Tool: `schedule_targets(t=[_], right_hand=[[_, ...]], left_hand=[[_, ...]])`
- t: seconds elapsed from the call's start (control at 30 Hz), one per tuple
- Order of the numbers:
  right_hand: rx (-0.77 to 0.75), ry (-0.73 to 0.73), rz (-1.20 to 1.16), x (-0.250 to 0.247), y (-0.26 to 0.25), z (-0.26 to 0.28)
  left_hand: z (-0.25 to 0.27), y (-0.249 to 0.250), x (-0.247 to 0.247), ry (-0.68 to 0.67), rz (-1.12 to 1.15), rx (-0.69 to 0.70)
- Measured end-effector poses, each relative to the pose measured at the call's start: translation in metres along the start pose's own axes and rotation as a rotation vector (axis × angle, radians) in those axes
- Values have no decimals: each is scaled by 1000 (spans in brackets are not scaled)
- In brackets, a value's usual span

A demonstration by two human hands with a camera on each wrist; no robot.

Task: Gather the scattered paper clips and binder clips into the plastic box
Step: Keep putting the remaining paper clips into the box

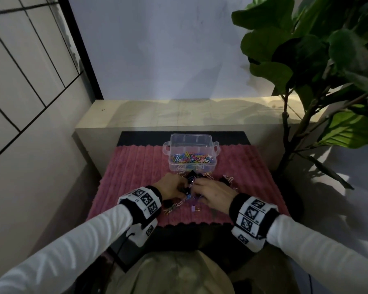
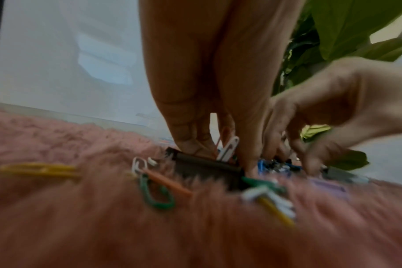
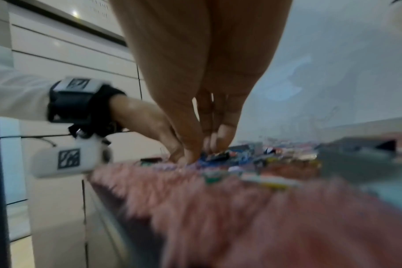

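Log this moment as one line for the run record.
left hand: fingers on black binder clip | right hand: fingers down in clip pile | plastic box: open, part-filled | clips remain on pink mat

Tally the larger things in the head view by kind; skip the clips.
Hands: 2 (left hand, right hand)
Plastic box: 1
Pink mat: 1
Plant: 1
Total: 5

Both hands, L (image 1: 172, 186) & R (image 1: 213, 193), low, side by side, fingertips down, curled.
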State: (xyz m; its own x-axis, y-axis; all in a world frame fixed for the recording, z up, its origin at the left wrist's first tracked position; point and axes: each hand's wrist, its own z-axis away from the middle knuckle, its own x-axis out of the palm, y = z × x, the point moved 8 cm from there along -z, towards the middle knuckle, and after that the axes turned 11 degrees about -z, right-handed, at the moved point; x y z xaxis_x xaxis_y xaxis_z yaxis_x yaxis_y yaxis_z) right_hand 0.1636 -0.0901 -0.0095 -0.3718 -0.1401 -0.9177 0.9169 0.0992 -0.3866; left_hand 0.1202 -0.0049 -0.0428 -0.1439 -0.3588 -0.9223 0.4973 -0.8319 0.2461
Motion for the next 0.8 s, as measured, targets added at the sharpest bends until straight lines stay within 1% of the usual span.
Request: schedule_targets(t=[0.07, 0.17, 0.23, 0.3, 0.4, 0.5, 0.6, 0.7, 0.8], right_hand=[[-10, -33, 39, 8, -1, -1], [95, -17, 85, 2, 17, -4], [165, -8, 87, -5, 30, -5], [200, -30, 102, -9, 39, -5], [151, -55, 161, -9, 34, -8], [101, -80, 165, -2, 25, -16], [83, -55, 162, 2, 21, -20], [95, -22, 93, 2, 23, -15], [128, -40, 54, 1, 29, -6]], left_hand=[[-1, -7, -2, -26, 69, -24], [1, -18, -11, -18, 190, -47], [5, -26, -18, -1, 227, -56], [8, -30, -24, 16, 242, -59], [10, -34, -28, 36, 258, -65], [6, -34, -34, 50, 301, -76], [2, -34, -47, 74, 367, -81], [3, -35, -59, 71, 455, -45], [6, -38, -65, 43, 533, -25]])
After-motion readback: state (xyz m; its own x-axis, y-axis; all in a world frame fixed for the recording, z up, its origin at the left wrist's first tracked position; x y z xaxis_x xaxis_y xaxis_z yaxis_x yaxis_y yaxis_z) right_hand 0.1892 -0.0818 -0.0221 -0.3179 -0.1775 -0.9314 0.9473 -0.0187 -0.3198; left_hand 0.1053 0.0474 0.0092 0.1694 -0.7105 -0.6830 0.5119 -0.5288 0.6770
